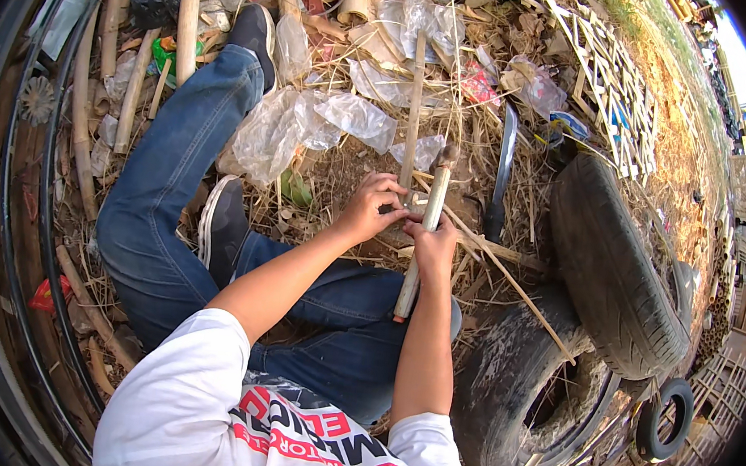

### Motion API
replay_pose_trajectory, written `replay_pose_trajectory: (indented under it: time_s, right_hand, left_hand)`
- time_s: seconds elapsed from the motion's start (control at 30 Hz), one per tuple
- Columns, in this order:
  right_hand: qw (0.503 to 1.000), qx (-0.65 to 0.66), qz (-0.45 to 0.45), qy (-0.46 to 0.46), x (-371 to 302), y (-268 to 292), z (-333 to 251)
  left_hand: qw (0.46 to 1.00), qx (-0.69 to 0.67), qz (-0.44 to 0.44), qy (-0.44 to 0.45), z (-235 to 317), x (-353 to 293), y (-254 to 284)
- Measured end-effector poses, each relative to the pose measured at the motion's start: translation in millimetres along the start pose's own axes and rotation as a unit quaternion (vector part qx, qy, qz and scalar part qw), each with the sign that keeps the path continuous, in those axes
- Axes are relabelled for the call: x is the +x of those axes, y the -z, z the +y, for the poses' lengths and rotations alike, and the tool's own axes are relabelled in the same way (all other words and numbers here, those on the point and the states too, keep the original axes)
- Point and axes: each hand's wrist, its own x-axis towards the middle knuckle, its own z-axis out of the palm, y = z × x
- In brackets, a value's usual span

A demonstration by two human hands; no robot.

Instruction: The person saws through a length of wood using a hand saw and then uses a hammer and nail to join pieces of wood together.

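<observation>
My right hand (pixel 434 243) is wrapped round a pale round stick (pixel 436 194), which tilts slightly and has a dark knob at its far end. The stick's near end reaches over my bent knee. Close beside it, my left hand (pixel 370 208) has its fingers curled, their tips meeting my right fingertips. Whatever they pinch is too small to make out. A flat bamboo strip (pixel 415 102) runs away from my left fingers. Right of the stick lies a long dark-bladed knife (pixel 504 165), its handle toward me.
Tyres (pixel 617 265) lean and lie at my right. Clear plastic bags (pixel 280 130), straw and scraps cover the ground ahead. Bamboo poles (pixel 189 13) and black curved bars (pixel 52 157) stand at the left. A woven bamboo lattice (pixel 607 85) lies at the far right.
</observation>
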Motion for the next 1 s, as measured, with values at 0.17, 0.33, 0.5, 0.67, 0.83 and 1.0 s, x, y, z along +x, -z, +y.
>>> replay_pose_trajectory:
  time_s: [0.17, 0.33, 0.5, 0.67, 0.83, 1.0]
  right_hand:
    - [0.999, 0.039, -0.012, -0.018, 0.5, 0.8, 2.4]
    - [0.995, 0.087, -0.023, -0.033, 1.3, 1.6, 2.9]
    - [0.995, 0.066, -0.051, -0.047, 1.2, 3.6, -0.4]
    - [0.996, 0.067, -0.038, -0.053, 0.5, 3.2, -0.8]
    - [0.996, 0.074, -0.031, -0.05, -0.2, 4.3, 0.0]
    - [0.997, 0.049, -0.026, -0.056, 1.2, 4.2, 4.5]
  left_hand:
    - [1.0, -0.015, -0.001, -0.007, 1.1, -0.6, 1.4]
    - [1.0, -0.015, -0.013, -0.012, 2.9, 1.2, 4.9]
    - [0.999, -0.008, -0.027, -0.02, 1.3, 1.1, 8.6]
    - [0.999, -0.002, -0.038, -0.015, 0.2, 0.0, 9.1]
    - [0.999, 0.005, -0.05, 0.017, 2.3, -0.7, 9.2]
    - [0.996, 0.013, -0.078, 0.03, 1.9, 2.2, 11.9]
